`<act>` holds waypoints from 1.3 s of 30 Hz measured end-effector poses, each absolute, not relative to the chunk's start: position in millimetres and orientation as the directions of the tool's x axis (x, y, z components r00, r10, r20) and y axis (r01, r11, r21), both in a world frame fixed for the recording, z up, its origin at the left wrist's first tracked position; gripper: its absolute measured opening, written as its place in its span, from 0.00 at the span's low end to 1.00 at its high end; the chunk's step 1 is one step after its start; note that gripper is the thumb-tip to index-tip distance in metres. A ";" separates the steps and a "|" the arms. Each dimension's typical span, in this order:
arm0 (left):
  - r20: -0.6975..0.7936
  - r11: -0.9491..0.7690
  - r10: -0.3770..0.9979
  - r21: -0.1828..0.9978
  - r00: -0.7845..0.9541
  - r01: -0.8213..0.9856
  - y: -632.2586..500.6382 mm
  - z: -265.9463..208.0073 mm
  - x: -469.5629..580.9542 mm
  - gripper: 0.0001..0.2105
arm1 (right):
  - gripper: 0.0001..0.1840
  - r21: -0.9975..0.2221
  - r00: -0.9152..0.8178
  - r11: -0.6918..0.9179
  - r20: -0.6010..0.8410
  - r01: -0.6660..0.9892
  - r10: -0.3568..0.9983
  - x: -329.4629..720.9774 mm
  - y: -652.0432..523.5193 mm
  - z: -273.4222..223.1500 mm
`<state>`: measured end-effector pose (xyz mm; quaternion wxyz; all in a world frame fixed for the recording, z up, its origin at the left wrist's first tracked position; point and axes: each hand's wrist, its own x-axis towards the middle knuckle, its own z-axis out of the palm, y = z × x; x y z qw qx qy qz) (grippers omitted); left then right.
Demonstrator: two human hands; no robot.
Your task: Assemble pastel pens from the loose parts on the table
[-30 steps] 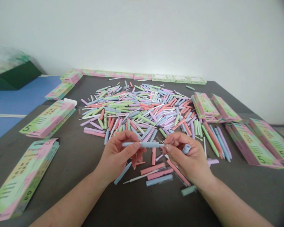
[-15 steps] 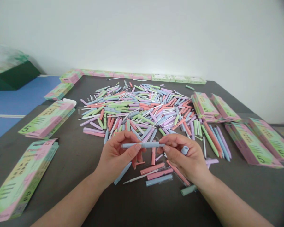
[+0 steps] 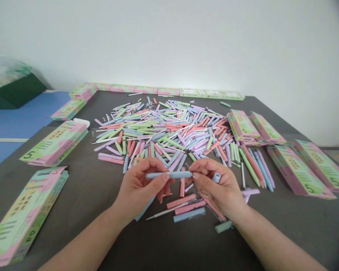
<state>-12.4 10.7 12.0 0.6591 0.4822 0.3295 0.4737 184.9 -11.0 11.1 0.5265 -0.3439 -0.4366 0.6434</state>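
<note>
A light-blue pen barrel (image 3: 177, 174) lies level between my hands. My left hand (image 3: 144, 182) pinches its left part between thumb and fingers. At its right end, the thumb and fingertips of my right hand (image 3: 217, 188) close on a small piece that they mostly hide. A short blue pen cap (image 3: 216, 177) sticks out from the curled fingers of that same hand. Under and between the hands lie loose pink pen parts (image 3: 181, 201), a white refill (image 3: 166, 212) and a blue tube (image 3: 189, 215).
A wide heap of pastel pen parts (image 3: 164, 128) covers the table's middle. Assembled-looking pens (image 3: 260, 169) lie in a row at right. Printed boxes (image 3: 302, 169) stand on the right, more boxes (image 3: 53, 143) on the left, and others line the back edge. A green bin (image 3: 19, 90) sits far left.
My right fingertips have come closer to the barrel's right end, and less of the small piece shows there. My left hand keeps its grip. The whole view has shifted slightly.
</note>
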 end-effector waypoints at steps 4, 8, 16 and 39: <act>0.023 0.086 0.939 0.951 0.344 -0.298 10.8 11.7 -13.0 0.06 | 0.04 -0.942 -0.185 -0.039 0.025 -0.334 0.982 183.1 -8.7 11.9; 0.007 0.103 0.932 0.953 0.362 -0.284 12.2 13.0 -13.6 0.05 | 0.04 -0.941 -0.188 -0.054 0.010 -0.333 0.982 183.3 -7.4 11.5; -0.101 0.166 0.910 0.977 0.401 -0.131 12.3 17.5 -13.0 0.10 | 0.06 -0.926 -0.191 -0.099 -0.030 -0.364 0.981 184.5 -3.3 10.8; -0.136 0.228 0.958 0.896 0.253 -0.380 20.9 16.7 -12.8 0.11 | 0.16 -0.039 -0.604 0.603 -0.080 0.797 0.793 163.2 25.7 4.7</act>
